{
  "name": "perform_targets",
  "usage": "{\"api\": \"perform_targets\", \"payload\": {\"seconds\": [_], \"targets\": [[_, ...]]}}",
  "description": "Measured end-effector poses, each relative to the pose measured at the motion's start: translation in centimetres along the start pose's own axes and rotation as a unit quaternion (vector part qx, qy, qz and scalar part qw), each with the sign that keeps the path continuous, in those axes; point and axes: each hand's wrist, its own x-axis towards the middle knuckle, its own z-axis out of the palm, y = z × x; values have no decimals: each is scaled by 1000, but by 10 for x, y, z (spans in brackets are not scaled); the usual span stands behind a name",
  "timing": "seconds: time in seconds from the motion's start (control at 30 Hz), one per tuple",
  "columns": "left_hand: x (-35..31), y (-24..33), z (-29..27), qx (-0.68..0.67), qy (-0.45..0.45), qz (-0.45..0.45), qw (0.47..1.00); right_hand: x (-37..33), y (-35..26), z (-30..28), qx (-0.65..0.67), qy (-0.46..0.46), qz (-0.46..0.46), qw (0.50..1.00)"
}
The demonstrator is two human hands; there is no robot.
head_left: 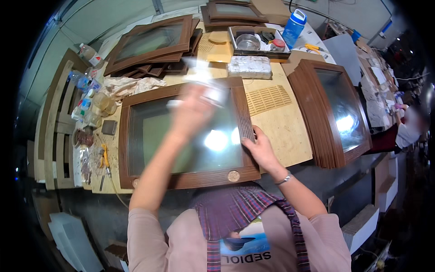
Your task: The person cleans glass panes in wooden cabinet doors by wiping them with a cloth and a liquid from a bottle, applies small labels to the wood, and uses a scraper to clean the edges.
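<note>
A brown wood-framed glass cabinet door (248, 136) lies flat on the workbench in front of me. My left hand (195, 106) is over the upper part of its pane, closed on a white cloth (213, 90). Motion smears the hand and the cloth, so I cannot tell whether the cloth touches the glass. At the door's right edge, my right hand (263, 147) grips the frame, thumb on top and fingers along the side. Round discs show at the frame's near corners, and bright light reflects in the glass.
More framed doors are stacked at the back left (154, 41) and on the right (331, 113). Behind the door are a white wrapped block (249, 67), a box of tins (260, 43) and a blue bottle (294, 27). Bottles and a yellow-handled tool (105, 156) line the left. Another person (408, 127) works far right.
</note>
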Motion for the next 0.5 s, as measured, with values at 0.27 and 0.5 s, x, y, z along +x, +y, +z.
{"api": "perform_targets", "payload": {"seconds": [0.27,0.5], "targets": [[86,-115,26,122,-35,69,990,-17,-24,45,-277,179,-28,944],[29,-6,59,5,-309,417,855,-17,-23,42,-273,200,-34,940]]}}
